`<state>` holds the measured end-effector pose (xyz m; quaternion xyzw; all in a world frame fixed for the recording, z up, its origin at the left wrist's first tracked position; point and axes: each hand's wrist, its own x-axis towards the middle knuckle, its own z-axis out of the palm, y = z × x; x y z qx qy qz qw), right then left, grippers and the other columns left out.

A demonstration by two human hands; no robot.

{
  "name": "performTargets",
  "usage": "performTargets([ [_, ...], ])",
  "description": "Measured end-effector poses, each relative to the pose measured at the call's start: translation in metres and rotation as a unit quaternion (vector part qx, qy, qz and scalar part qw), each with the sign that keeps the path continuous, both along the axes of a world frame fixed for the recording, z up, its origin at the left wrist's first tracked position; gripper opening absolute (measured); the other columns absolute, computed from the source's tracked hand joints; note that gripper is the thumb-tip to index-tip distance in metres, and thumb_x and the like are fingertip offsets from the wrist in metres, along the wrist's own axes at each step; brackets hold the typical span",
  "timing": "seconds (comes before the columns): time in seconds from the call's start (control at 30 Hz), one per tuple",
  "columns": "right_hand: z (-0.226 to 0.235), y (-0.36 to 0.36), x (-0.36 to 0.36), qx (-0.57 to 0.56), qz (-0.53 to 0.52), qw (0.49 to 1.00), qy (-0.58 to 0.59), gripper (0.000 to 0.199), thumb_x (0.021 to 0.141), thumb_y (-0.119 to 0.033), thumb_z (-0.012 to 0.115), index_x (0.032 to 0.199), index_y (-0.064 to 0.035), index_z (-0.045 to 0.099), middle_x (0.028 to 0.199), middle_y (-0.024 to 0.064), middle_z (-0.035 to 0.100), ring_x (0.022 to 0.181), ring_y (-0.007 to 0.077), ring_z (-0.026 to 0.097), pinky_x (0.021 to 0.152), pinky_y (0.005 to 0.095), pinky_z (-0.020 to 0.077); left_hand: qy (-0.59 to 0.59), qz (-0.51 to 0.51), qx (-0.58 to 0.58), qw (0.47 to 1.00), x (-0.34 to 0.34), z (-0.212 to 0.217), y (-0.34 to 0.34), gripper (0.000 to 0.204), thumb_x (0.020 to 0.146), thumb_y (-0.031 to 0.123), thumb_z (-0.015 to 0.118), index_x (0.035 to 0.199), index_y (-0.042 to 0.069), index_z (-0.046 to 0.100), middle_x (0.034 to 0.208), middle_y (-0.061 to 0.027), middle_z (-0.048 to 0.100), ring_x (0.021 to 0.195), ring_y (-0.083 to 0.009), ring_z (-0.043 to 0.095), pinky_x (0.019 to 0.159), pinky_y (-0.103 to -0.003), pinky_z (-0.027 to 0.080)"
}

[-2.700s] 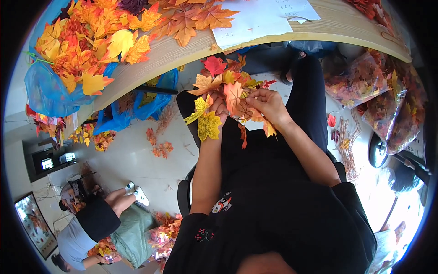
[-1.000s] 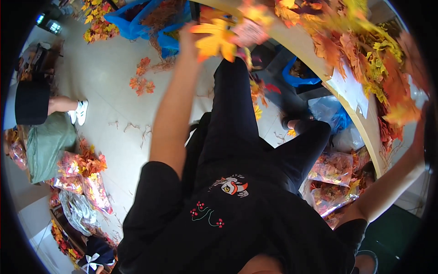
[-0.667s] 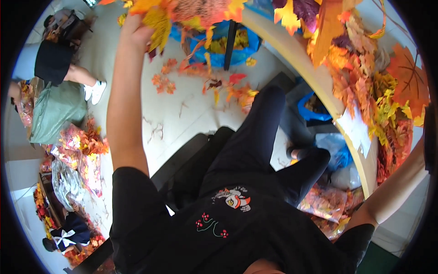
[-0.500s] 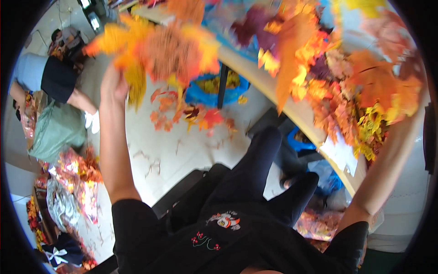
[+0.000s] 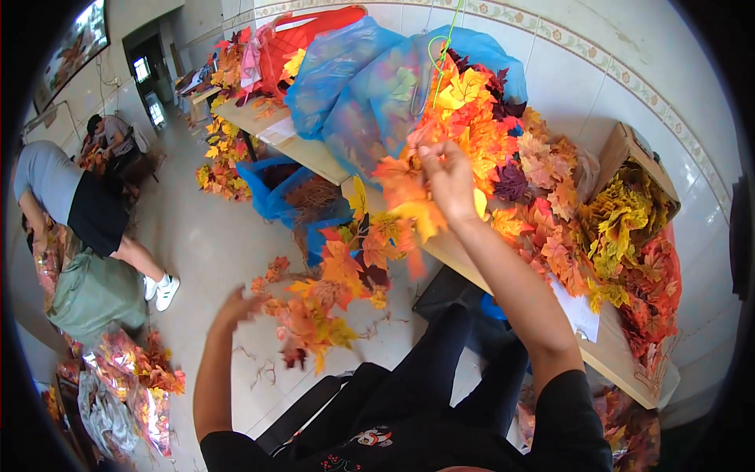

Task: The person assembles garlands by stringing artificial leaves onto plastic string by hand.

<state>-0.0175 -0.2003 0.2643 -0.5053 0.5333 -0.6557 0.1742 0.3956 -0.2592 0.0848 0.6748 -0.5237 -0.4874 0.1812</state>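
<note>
A garland of orange and yellow artificial maple leaves [image 5: 346, 283] is pinched at its far end by the right hand [image 5: 450, 177], above the wooden surface [image 5: 605, 354]. The left hand [image 5: 236, 303] is spread open just beside the lower cluster. The strand is best lifted slowly, with the trailing leaves supported so none snag.

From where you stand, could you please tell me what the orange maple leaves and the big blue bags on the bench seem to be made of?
The orange and yellow maple leaves look artificial, probably fabric or thin plastic: flat, matte, evenly vivid, strung in garlands. The big blue bags look like thin plastic film: glossy, crinkled, translucent enough to show leaves inside. The long bench under them seems pale wood or laminate.
</note>
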Motion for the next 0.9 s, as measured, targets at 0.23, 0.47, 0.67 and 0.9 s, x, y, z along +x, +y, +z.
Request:
performTargets([
  [0.23,0.0,-0.024,0.034,-0.044,0.014,0.998,-0.031,0.013,0.089,-0.012,0.051,0.081,-0.0044,0.044,0.055,0.002,0.05,0.042,0.0106,0.051,0.038,0.0245,0.0361,0.149,-0.229,-0.559,0.783,-0.192,0.235,-0.054,0.022,0.083,0.015,0.057,0.1,0.001,0.061,0.085,-0.0074,0.064,0.077,-0.0099,0.059,0.067,-0.024,0.046],
  [0.47,0.012,-0.019,0.031,-0.004,-0.109,0.983,0.149,0.011,0.084,-0.016,0.053,0.09,-0.0079,0.048,0.06,0.0133,0.059,0.056,0.034,0.058,0.052,0.0425,0.0429,0.275,-0.332,-0.502,0.75,-0.297,0.254,-0.013,0.019,0.079,0.014,0.06,0.092,0.0,0.06,0.081,-0.0123,0.064,0.073,-0.0174,0.061,0.065,-0.029,0.048],
  [0.67,0.008,-0.014,0.032,-0.011,-0.135,0.962,0.237,0.015,0.085,-0.015,0.052,0.097,-0.007,0.048,0.06,0.0119,0.059,0.056,0.0287,0.059,0.05,0.0401,0.0424,0.2,-0.264,-0.505,0.797,-0.296,0.234,-0.033,0.021,0.083,0.01,0.056,0.099,-0.004,0.053,0.092,-0.0135,0.063,0.078,-0.0171,0.062,0.068,-0.027,0.049],
  [0.9,0.03,-0.022,0.023,-0.008,0.006,0.998,0.054,0.026,0.085,-0.024,0.052,0.103,-0.0053,0.046,0.065,0.0144,0.062,0.057,0.0333,0.059,0.054,0.043,0.0438,0.526,-0.145,-0.245,0.802,-0.26,0.25,-0.044,0.018,0.088,0.012,0.053,0.099,-0.002,0.056,0.086,-0.01,0.063,0.082,-0.0202,0.063,0.074,-0.033,0.052],
])
